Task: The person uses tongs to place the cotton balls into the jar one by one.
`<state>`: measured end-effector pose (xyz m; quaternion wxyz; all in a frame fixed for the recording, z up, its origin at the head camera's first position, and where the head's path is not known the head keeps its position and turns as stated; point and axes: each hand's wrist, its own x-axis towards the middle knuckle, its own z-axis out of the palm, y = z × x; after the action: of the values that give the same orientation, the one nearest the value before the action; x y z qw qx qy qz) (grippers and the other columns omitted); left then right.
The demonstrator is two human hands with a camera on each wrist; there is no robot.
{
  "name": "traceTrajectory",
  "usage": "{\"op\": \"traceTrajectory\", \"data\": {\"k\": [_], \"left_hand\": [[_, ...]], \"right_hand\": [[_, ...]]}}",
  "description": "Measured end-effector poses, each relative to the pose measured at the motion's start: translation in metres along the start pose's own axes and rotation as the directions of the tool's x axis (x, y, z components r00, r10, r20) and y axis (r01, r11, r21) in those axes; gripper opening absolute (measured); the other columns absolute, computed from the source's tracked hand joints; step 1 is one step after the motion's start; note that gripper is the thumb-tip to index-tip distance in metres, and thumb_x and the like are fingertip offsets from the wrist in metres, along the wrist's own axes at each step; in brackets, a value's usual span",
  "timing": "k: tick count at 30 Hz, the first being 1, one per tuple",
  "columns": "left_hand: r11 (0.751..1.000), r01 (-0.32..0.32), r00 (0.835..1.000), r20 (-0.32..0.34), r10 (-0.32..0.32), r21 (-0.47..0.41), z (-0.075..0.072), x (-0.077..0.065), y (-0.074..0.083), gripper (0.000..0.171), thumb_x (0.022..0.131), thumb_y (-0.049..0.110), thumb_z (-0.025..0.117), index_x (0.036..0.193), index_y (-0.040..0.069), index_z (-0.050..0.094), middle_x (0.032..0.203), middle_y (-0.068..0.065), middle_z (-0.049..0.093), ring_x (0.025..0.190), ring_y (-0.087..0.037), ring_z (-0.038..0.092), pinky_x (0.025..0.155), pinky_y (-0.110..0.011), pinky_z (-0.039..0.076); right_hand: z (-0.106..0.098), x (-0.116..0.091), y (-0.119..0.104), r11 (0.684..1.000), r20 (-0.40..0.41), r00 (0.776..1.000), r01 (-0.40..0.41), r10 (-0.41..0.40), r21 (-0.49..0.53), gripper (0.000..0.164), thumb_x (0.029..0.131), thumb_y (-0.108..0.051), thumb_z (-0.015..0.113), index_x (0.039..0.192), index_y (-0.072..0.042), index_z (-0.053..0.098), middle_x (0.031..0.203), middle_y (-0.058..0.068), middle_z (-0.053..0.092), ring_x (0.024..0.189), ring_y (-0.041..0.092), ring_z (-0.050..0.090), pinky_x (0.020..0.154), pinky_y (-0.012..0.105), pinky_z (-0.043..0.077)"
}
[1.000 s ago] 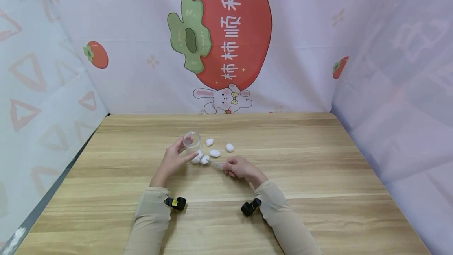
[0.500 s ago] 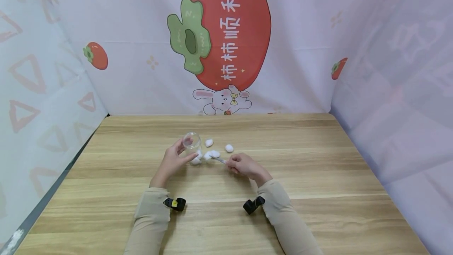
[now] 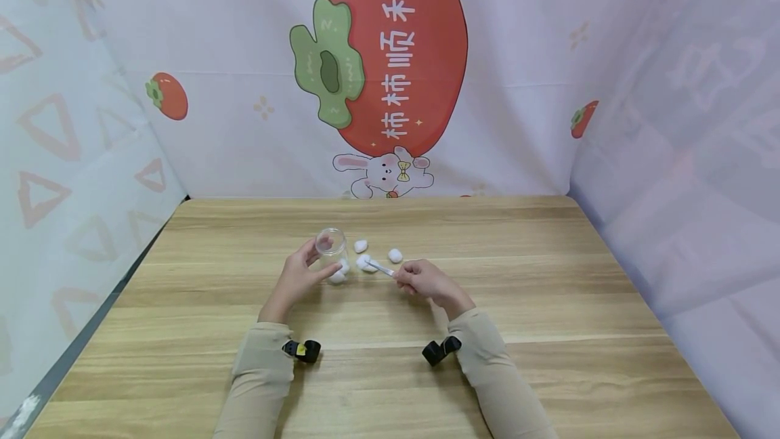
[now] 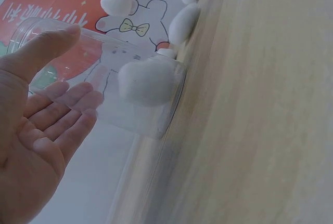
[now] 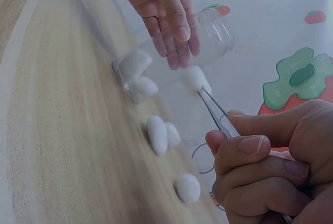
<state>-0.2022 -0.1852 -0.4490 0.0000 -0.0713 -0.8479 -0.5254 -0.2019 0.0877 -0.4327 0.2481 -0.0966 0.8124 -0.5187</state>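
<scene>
A: Your left hand (image 3: 298,278) is wrapping its fingers and thumb around the clear jar (image 3: 331,247), steadying it just left of centre in the head view. Your right hand (image 3: 423,280) is pinching the metal tweezers (image 3: 382,268), and the tips are gripping a cotton ball (image 5: 195,78), lifted off the wood.

B: Agreed on the grip. In the right wrist view that ball is hanging right beside the jar wall, below the left hand's fingertips (image 5: 181,33). There's cotton already sitting in the bottom of the jar (image 4: 147,81).

A: So my advice: keep squeezing the tweezers evenly, because a soft ball is likely to slip if you ease off. You're needing height before anything else; the jar's mouth (image 3: 326,241) is sitting above where the ball is hanging, so I'd go up first, then across.

B: And mind the left thumb near the rim; it's narrowing the opening, I think.

A: Room-wise, you're working mid-table (image 3: 548,276). Two loose cotton balls are lying just behind the tweezers, one (image 3: 361,246) close to the jar, one (image 3: 395,255) further right, and another is touching the jar's base (image 3: 337,277).

B: Plenty of bare wood right and toward the bottom of the frame, and the table edges are well apart from both hands.
</scene>
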Motion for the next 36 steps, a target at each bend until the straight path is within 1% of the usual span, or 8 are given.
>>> {"op": "traceTrajectory", "data": {"k": [5, 10, 11, 17, 18, 28, 36], "left_hand": [[1.0, -0.002, 1.0, 0.002, 0.002, -0.002, 0.0, -0.001, 0.001, 0.072, 0.084, 0.018, 0.075, 0.143, 0.0, 0.04, 0.142, -0.025, 0.05, 0.134, -0.04, 0.048, 0.117, -0.047, 0.04], [1.0, -0.008, 1.0, 0.004, 0.008, -0.012, 0.0, -0.001, 0.001, 0.071, 0.083, 0.019, 0.075, 0.143, 0.001, 0.041, 0.142, -0.024, 0.051, 0.134, -0.039, 0.048, 0.118, -0.046, 0.039], [1.0, -0.01, 1.0, 0.006, 0.01, -0.009, -0.001, -0.002, 0.006, 0.07, 0.084, 0.017, 0.075, 0.143, 0.0, 0.04, 0.142, -0.024, 0.051, 0.134, -0.04, 0.048, 0.117, -0.047, 0.039], [1.0, -0.017, 1.0, 0.001, 0.017, 0.003, 0.0, -0.002, 0.005, 0.07, 0.084, 0.017, 0.074, 0.143, -0.001, 0.04, 0.141, -0.024, 0.052, 0.133, -0.04, 0.049, 0.117, -0.047, 0.04], [1.0, -0.018, 1.0, -0.001, 0.018, 0.003, 0.0, 0.0, 0.0, 0.071, 0.084, 0.019, 0.075, 0.143, 0.001, 0.041, 0.141, -0.023, 0.052, 0.133, -0.039, 0.049, 0.117, -0.046, 0.041], [1.0, -0.022, 1.0, -0.002, 0.022, 0.002, 0.0, -0.001, 0.001, 0.07, 0.083, 0.018, 0.075, 0.142, 0.0, 0.041, 0.141, -0.023, 0.053, 0.133, -0.039, 0.049, 0.116, -0.046, 0.041], [0.999, -0.041, 0.999, -0.008, 0.04, -0.007, 0.0, 0.001, -0.002, 0.067, 0.084, 0.018, 0.075, 0.14, -0.001, 0.043, 0.14, -0.023, 0.053, 0.133, -0.038, 0.05, 0.116, -0.045, 0.041]], "right_hand": [[-0.002, -0.002, -0.003, 1.0, 0.001, 1.0, 0.008, -0.008, 0.02, 0.027, 0.099, -0.016, 0.052, 0.079, 0.001, 0.057, 0.055, -0.004, 0.043, 0.05, 0.006, 0.031, 0.043, 0.015, 0.023], [-0.005, -0.003, -0.004, 1.0, -0.006, 1.0, 0.012, -0.012, 0.025, 0.027, 0.099, -0.017, 0.052, 0.079, 0.001, 0.057, 0.055, -0.005, 0.043, 0.049, 0.006, 0.031, 0.042, 0.015, 0.023], [-0.006, -0.003, -0.004, 1.0, -0.006, 1.0, 0.015, -0.015, 0.024, 0.027, 0.099, -0.017, 0.052, 0.08, 0.001, 0.057, 0.055, -0.005, 0.043, 0.049, 0.005, 0.031, 0.042, 0.015, 0.023], [-0.007, -0.006, -0.007, 0.999, -0.008, 1.0, 0.014, -0.014, 0.045, 0.026, 0.099, -0.017, 0.052, 0.078, -0.001, 0.057, 0.054, -0.006, 0.043, 0.047, 0.005, 0.03, 0.041, 0.015, 0.022], [-0.007, -0.006, -0.007, 0.999, -0.008, 1.0, 0.012, -0.012, 0.05, 0.026, 0.099, -0.016, 0.052, 0.078, -0.001, 0.056, 0.054, -0.006, 0.043, 0.047, 0.005, 0.03, 0.041, 0.015, 0.022], [-0.009, -0.007, -0.008, 0.998, -0.001, 1.0, 0.012, -0.012, 0.068, 0.026, 0.1, -0.016, 0.049, 0.077, -0.005, 0.056, 0.054, -0.006, 0.043, 0.048, 0.005, 0.03, 0.041, 0.015, 0.023], [-0.012, -0.01, -0.013, 0.996, -0.004, 0.999, 0.037, -0.037, 0.086, 0.026, 0.101, -0.016, 0.047, 0.08, -0.001, 0.055, 0.055, -0.005, 0.041, 0.047, 0.006, 0.027, 0.042, 0.015, 0.021]]}}
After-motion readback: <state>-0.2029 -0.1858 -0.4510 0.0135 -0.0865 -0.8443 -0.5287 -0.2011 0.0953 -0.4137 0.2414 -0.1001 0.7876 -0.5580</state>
